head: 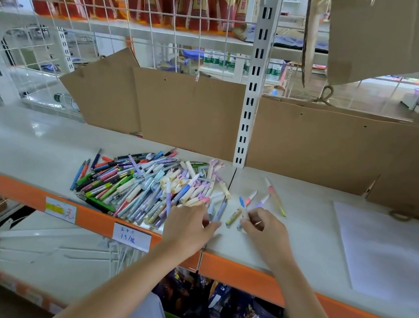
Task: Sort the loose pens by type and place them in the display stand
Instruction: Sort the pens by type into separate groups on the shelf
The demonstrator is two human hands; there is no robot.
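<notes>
Left hand (192, 227) touches slim plastic pens (148, 184); right hand (264, 230) pinches one.

Hands (264, 231) sorting pens (148, 184) (shelf).

Loose pens (148, 184) are lying in a dense mixed heap on my shelf, left of centre: darker blue, green, red and black barrels crowding the left side, pale cream, lilac and pastel ones piling on the right, all crossing at random angles. Right of the heap a small separated group (253, 204) of pastel two-tone pens is lying flat, roughly parallel, slanting up-right; the pink-and-yellow one (275, 197) is sitting farthest right, slightly apart. No display stand is showing in view.
</notes>
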